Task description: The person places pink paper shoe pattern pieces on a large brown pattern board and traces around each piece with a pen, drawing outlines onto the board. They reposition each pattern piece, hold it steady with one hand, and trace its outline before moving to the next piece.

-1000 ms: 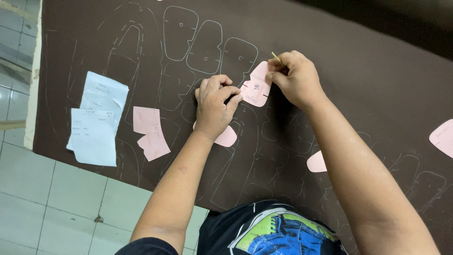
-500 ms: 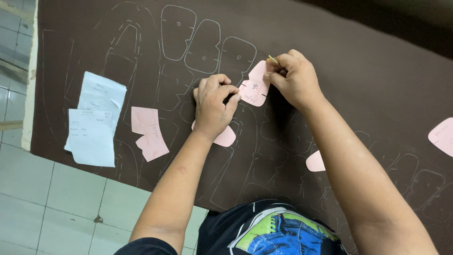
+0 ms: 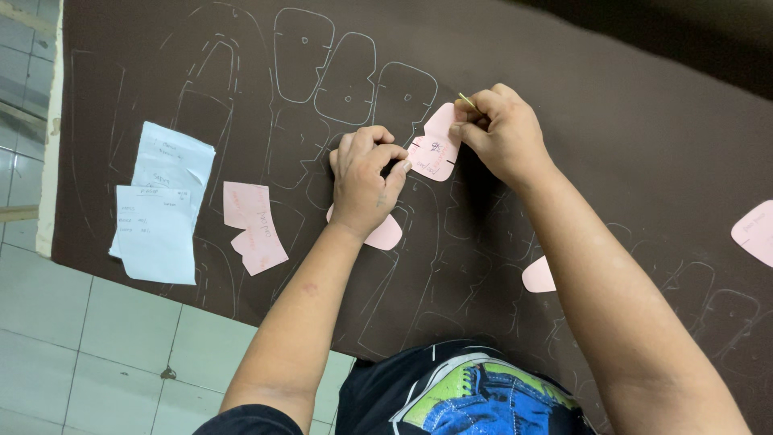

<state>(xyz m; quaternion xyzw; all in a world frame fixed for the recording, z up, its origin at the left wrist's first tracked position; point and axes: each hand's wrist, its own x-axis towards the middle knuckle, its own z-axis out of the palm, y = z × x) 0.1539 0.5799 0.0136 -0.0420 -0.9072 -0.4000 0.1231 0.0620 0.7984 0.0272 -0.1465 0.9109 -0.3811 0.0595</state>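
A large dark brown sheet (image 3: 612, 105) lies flat, covered with many traced outlines. My left hand (image 3: 364, 179) presses a pink paper pattern piece (image 3: 435, 153) down on the sheet with its fingertips. My right hand (image 3: 501, 130) grips a thin yellowish marking tool (image 3: 468, 101) at the upper right edge of that pattern piece. Another pink piece (image 3: 385, 234) lies partly hidden under my left wrist.
White paper sheets (image 3: 161, 201) and pink pattern pieces (image 3: 254, 225) lie at the left of the brown sheet. More pink pieces sit under my right forearm (image 3: 538, 275) and at the right edge (image 3: 757, 232). A tiled floor (image 3: 105, 338) shows below the sheet's edge.
Both hands stay on the pink pattern piece; my right hand has shifted slightly along its upper edge with the marking tool.
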